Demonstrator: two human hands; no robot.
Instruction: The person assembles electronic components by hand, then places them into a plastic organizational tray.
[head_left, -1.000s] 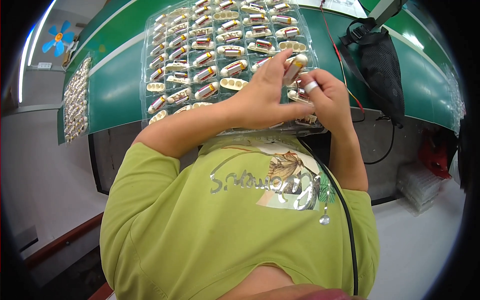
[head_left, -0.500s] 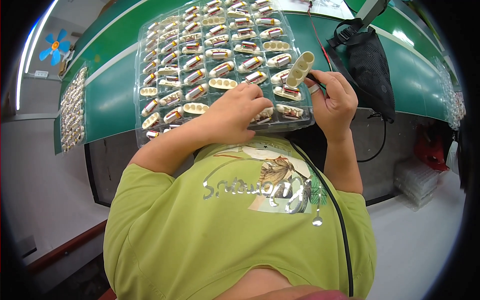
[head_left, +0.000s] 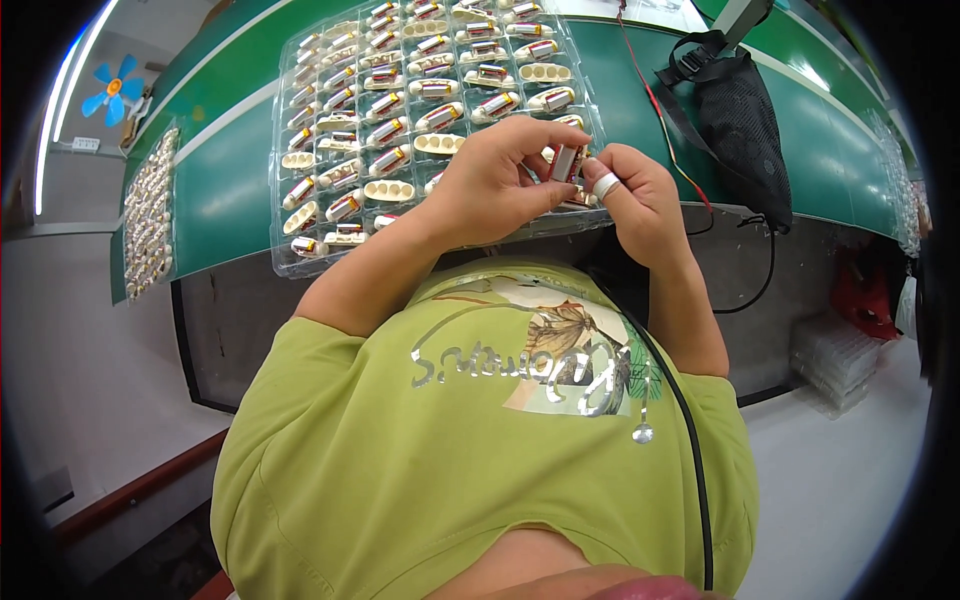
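Note:
A clear plastic tray (head_left: 290, 268) lies before me, holding rows of cream oval pieces. Many carry a silver cylinder with a red and yellow end, like a small battery (head_left: 440, 117); others show bare round hollows, such as a cream holder (head_left: 438, 145). Over the tray's near right corner, my left hand (head_left: 500, 185) pinches a small silver-and-red part (head_left: 566, 163) between thumb and fingers. My right hand (head_left: 638, 200), with a white band round its thumb, is closed against the right side of that part. Fingers cover much of it, and I cannot make out a cream holder there.
A black mesh pouch (head_left: 740, 130) hangs at the right of the green table (head_left: 225, 200). A red wire (head_left: 665, 125) runs beside the tray. Another filled tray (head_left: 150, 225) stands far left. Stacked clear trays (head_left: 835, 360) sit low at the right.
My left hand has moved right and up from the tray to meet the right hand. The right hand has shifted slightly left; the cream holder it held up is no longer plainly visible.

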